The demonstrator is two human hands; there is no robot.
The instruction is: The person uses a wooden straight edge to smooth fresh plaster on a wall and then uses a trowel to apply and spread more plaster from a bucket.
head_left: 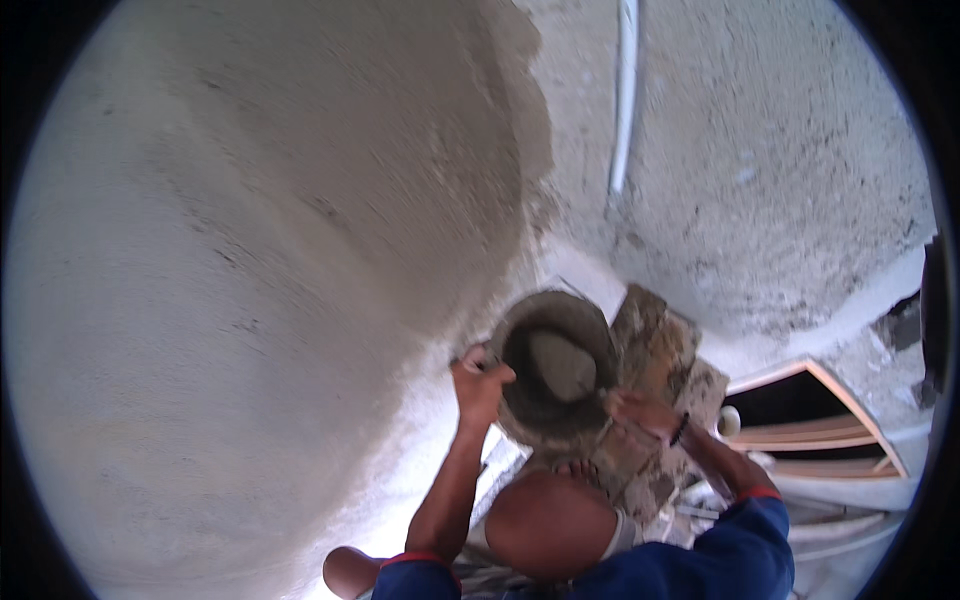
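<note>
A round dark bucket (pixel 553 310) caked with grey stands in front of me, its mouth facing up. A lump of wet grey mortar (pixel 563 366) lies inside it. My left hand (pixel 480 388) grips the bucket's left rim, with the thumb toward the inside. On the opposite side my right hand (pixel 642 414), with a dark bracelet on the wrist, is closed at the bucket's right rim. The right fingertips are partly hidden, and I cannot make out any tool in either hand.
A plastered wall (pixel 230 330) fills the left, with a darker damp patch (pixel 400 150). A pale pipe (pixel 625 100) runs down the rough wall at the upper right. Broken masonry (pixel 655 340) lies beside the bucket. A wooden frame (pixel 845 400) is at the right. My bare knee (pixel 550 525) is close below.
</note>
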